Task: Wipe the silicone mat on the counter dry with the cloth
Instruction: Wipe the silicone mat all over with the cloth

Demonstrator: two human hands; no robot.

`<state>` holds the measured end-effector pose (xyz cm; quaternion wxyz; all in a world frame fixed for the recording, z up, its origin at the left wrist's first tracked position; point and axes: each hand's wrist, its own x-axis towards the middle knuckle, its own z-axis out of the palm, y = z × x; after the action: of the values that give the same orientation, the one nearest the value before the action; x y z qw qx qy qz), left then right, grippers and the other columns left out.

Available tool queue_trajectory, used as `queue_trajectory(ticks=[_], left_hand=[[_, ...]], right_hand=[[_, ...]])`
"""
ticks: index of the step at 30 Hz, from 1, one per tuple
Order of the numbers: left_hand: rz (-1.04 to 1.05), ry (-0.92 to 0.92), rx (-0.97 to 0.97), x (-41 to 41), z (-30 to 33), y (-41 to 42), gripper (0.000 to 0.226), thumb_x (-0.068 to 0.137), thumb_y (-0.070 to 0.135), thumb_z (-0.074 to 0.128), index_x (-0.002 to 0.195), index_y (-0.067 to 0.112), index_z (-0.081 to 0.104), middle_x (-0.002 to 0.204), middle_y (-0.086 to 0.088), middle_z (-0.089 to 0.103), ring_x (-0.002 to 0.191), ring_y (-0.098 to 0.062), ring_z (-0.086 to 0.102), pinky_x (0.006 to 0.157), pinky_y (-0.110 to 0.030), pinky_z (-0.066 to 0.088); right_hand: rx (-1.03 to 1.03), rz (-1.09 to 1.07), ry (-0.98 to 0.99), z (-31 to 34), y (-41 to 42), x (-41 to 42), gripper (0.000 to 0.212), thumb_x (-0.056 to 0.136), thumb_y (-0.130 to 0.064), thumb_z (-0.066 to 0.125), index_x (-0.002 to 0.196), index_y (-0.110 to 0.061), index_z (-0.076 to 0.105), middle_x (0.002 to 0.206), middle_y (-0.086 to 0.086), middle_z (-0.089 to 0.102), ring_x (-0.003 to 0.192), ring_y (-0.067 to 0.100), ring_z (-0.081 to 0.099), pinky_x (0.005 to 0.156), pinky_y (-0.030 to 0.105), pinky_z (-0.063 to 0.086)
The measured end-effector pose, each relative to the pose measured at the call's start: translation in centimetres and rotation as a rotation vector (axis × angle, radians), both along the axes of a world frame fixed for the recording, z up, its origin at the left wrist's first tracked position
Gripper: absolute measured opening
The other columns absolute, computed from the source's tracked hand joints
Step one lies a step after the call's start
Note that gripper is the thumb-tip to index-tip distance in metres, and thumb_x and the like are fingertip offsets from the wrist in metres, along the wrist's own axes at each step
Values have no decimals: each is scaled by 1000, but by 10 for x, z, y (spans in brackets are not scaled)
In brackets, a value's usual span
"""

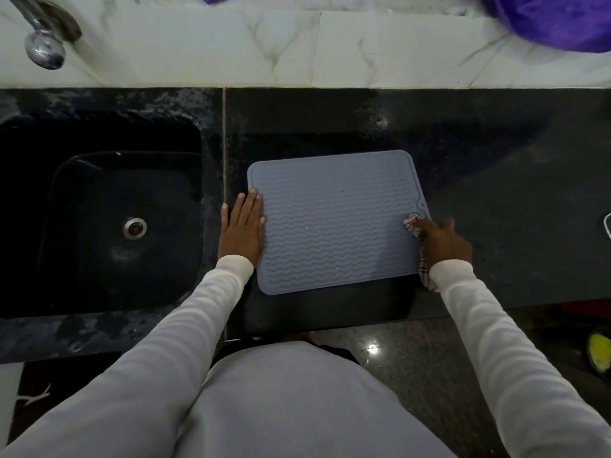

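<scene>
A grey-blue silicone mat (337, 223) with wavy ridges lies flat on the black counter (496, 180), close to its front edge. My left hand (243, 228) rests flat, fingers straight, on the mat's left edge. My right hand (443, 241) grips a bunched checked cloth (411, 223) and presses it on the mat's right edge. Part of the cloth pokes out in front of the fingers and another part trails under the wrist.
A black sink (109, 226) with a metal drain lies left of the mat, a chrome tap (44, 44) above it. A white marble ledge (297, 44) runs along the back, with a purple object (558, 18) at its right. The counter's left part looks wet.
</scene>
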<state>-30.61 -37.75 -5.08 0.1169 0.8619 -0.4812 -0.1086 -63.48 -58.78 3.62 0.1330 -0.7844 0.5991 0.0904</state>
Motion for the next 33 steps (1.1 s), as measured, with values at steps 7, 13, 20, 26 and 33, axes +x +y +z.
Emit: queue_trajectory(ticks=[7,13,20,26,33], left_hand=[[11,8,4,-1,1,2,53,105,34,15,156,19,9,164,4,4,150,-15,-2,121,-46,-5],[8,5,2,-1,0,0,55,103,34,14,156,18,12,163,2,9,150,-16,2,121,-46,-3],[5,14,-23,0,-1,0,53,105,31,22,156,18,13,163,2,9,150,-16,2,121,-45,-5],[3,3,-16,0,-2,0,53,105,31,20,156,18,12,163,2,6,150,-16,0,121,-45,-5],[3,-3,1,0,1,0,52,106,32,20,156,18,10,164,2,5,150,-16,-2,121,-44,-5]], right_hand=[[-13,96,-183,3,53,54,36,97,-37,47,131,-27,54,112,13,52,95,41,60,75,37,41],[69,605,-169,-28,155,138,38,89,-21,63,126,-26,58,111,17,54,67,39,63,56,47,54],[18,554,-31,-32,122,111,65,81,-19,72,137,-40,46,115,16,51,68,37,65,55,44,52],[-52,423,104,-20,58,52,50,91,-20,52,137,-38,46,127,16,50,93,37,61,68,42,45],[-163,172,154,-12,-9,-22,37,97,-53,45,131,-40,51,129,22,44,96,50,59,94,51,46]])
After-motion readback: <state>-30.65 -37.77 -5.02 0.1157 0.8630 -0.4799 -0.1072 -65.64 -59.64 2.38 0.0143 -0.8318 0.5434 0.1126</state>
